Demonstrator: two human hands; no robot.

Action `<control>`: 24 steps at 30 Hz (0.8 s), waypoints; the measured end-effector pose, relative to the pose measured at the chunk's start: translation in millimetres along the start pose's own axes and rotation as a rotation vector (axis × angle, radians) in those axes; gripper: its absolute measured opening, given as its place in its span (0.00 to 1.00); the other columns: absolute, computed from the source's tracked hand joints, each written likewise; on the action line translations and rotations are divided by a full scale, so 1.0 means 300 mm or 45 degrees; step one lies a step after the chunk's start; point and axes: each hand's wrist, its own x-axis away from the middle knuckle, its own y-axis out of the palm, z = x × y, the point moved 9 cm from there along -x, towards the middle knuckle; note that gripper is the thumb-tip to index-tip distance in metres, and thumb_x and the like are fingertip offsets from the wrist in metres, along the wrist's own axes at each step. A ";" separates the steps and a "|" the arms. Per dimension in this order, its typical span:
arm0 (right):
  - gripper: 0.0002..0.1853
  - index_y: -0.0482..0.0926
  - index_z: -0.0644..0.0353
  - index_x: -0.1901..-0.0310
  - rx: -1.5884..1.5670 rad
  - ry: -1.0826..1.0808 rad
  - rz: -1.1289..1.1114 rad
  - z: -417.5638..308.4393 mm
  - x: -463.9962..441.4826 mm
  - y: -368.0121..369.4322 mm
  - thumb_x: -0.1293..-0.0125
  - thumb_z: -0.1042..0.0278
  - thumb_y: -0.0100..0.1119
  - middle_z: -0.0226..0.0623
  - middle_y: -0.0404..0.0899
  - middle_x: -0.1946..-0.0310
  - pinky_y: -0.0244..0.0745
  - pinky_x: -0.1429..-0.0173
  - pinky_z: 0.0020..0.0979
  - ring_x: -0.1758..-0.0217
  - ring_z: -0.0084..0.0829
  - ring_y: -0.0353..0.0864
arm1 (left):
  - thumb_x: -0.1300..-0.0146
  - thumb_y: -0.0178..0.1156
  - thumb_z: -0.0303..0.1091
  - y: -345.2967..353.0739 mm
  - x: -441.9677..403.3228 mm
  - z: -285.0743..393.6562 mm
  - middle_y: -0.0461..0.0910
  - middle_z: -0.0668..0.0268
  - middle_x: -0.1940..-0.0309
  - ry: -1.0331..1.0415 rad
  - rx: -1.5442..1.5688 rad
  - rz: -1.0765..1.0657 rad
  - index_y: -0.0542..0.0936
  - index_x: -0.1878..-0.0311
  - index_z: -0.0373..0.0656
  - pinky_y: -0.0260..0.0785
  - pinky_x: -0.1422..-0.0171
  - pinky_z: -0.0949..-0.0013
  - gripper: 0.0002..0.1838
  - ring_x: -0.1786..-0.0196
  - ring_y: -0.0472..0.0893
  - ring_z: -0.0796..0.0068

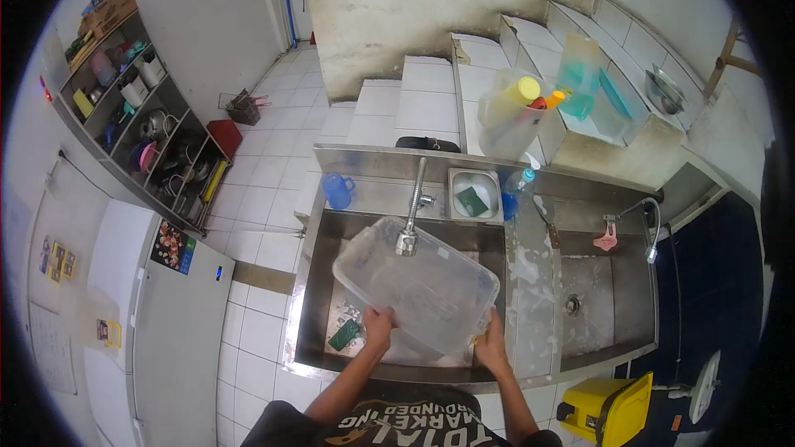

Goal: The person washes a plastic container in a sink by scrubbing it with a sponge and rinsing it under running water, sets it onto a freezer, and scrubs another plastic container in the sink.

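Observation:
A large translucent plastic bin (422, 281) is tilted over the left basin of the steel sink (313, 314). My left hand (378, 327) grips its near left edge, and my right hand (492, 346) is closed on its right end. A bit of yellow shows by my right fingers; I cannot tell what it is. The faucet (407, 240) hangs above the bin's far side, and no water stream is visible. A dark green scouring pad (344, 334) lies on the basin floor, left of my left hand.
Behind the basin stand a blue mug (338, 190), a steel tray with a green pad (472, 200) and a blue soap bottle (519, 190). A knife (551, 232) lies on the foamy divider. To the right are a second basin (592, 306) and a yellow bin (609, 410).

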 end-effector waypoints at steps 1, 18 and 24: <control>0.28 0.70 0.58 0.39 -0.001 0.006 0.003 -0.016 -0.003 0.007 0.42 0.66 0.63 0.59 0.61 0.35 0.60 0.29 0.50 0.29 0.56 0.59 | 0.43 0.59 0.23 0.002 0.024 -0.004 0.74 0.66 0.73 -0.003 -0.006 -0.002 0.71 0.62 0.40 0.75 0.76 0.66 0.08 0.74 0.77 0.73; 0.24 0.68 0.66 0.39 -1.110 0.667 -0.095 0.350 -0.210 0.580 0.38 0.74 0.55 0.40 0.79 0.53 0.75 0.48 0.34 0.53 0.32 0.78 | 0.37 0.62 0.24 0.010 0.295 0.288 0.77 0.68 0.72 0.698 -0.283 -0.048 0.74 0.63 0.36 0.68 0.65 0.77 0.06 0.71 0.74 0.84; 0.19 0.73 0.64 0.42 -1.138 0.800 -0.320 0.262 -0.243 0.752 0.34 0.69 0.52 0.38 0.79 0.54 0.73 0.46 0.33 0.52 0.31 0.78 | 0.37 0.63 0.25 0.057 0.443 0.480 0.78 0.64 0.73 0.920 -0.638 -0.005 0.75 0.69 0.36 0.69 0.67 0.77 0.08 0.70 0.79 0.82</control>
